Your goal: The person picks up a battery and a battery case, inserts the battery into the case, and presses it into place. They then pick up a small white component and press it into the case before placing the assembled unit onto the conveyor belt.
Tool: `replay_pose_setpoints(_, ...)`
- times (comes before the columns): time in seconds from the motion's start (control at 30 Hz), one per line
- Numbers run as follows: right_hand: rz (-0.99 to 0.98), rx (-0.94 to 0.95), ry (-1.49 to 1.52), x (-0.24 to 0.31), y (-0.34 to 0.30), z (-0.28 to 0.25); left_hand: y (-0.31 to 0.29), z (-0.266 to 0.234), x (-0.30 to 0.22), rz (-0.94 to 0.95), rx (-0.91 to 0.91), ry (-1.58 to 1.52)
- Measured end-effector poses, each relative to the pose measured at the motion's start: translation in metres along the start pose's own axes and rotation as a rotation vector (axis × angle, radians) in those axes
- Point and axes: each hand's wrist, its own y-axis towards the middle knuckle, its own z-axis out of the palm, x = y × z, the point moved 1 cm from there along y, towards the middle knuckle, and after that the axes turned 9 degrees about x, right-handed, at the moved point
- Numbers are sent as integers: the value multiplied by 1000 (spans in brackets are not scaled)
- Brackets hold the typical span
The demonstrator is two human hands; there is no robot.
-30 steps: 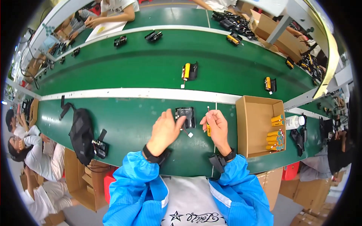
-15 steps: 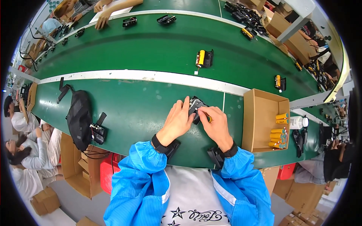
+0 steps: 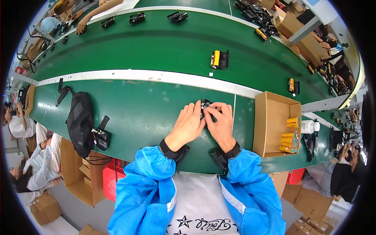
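Note:
My left hand point(image 3: 185, 125) lies with fingers together along the left side of a small black plastic housing point(image 3: 205, 104), pressing it against the green bench. Thumb and fingertips of my right hand point(image 3: 219, 122) pinch at the housing's right side. Most of the housing is covered by my hands, and whatever sits between the right fingertips is too small to make out. Two more black housings rest close to my wrists, one by the left wrist point(image 3: 181, 154) and one by the right wrist point(image 3: 219, 159).
To my right stands an open cardboard box point(image 3: 264, 129) with several yellow battery cells point(image 3: 289, 141), beside a white bottle point(image 3: 309, 126). A black bag point(image 3: 81, 123) lies left. Past a white rail point(image 3: 156, 76), a green belt point(image 3: 129, 51) carries housings, some with yellow cells point(image 3: 216, 59).
The housings on the belt have shifted slightly right. My right fingers have closed in nearer my left hand, and the yellow bit seen beneath them is now hidden. A co-worker's hand moved left.

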Motion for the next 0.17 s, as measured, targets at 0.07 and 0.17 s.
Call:
replay_pose_setpoints(0.07,35,-26,31,0,-2,2,0,1,1,0,5,-3)
replay_pose_setpoints(0.17,35,-23,44,1,-4,1,0,2,2,-3,13,-5)
